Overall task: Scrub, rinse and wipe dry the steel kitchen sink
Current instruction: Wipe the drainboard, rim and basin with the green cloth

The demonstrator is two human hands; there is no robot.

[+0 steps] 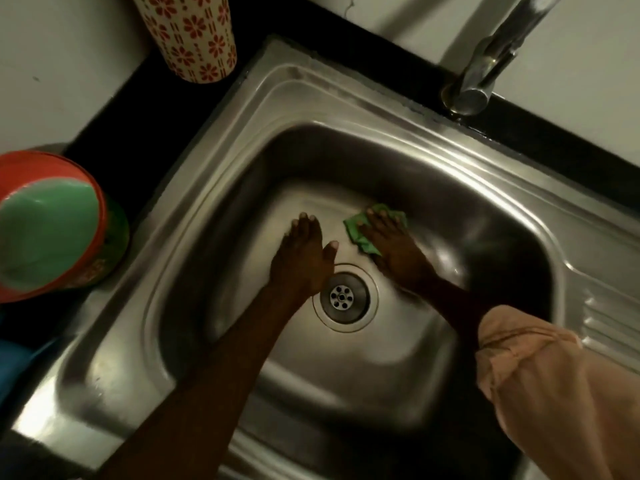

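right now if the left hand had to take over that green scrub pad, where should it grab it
Judging from its pose, the free corner of the green scrub pad nearest the left hand. The pad lies flat on the sink floor under the right hand, whose fingers cover its middle. Come in from the left and pinch that exposed edge.

Wall: plain white painted wall (pixel 52 64) behind the counter, with a thin crack near the top.
Counter: black stone countertop (pixel 156 109), glossy, meeting the wall in a corner.
On the counter: tall cream plastic tumbler with red flowers (pixel 188 36); orange plastic bowl with green inside (pixel 48 223), at the left edge.
Light: dim, yellowish, with soft shadows.
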